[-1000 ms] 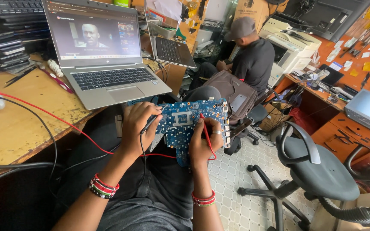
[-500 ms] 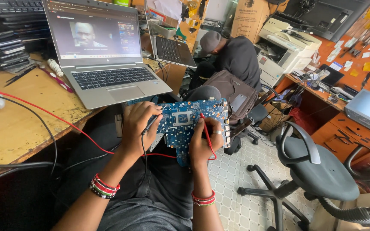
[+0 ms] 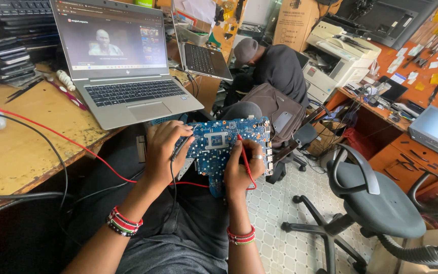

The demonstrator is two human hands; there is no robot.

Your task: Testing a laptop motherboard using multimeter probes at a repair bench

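Beside the surface's front edge, a blue circuit board [image 3: 224,144] is probed: black probe [image 3: 178,149] pinched in left hand [image 3: 164,149], red probe [image 3: 243,155] in right hand [image 3: 240,170]; steadier tip placement is judged needed next.

Both of my forearms reach forward from the bottom edge, bare, each with a beaded band at the wrist. My left hand [image 3: 164,152] lies palm down, knuckles up, its fingers [image 3: 176,133] curled inward and closed in a pinch at the tips. My right hand [image 3: 243,170] stands more upright, thumb side toward me, its fingers [image 3: 253,152] folded tight in a pen-like grip; one finger wears a ring. The two hands sit near each other, not touching.
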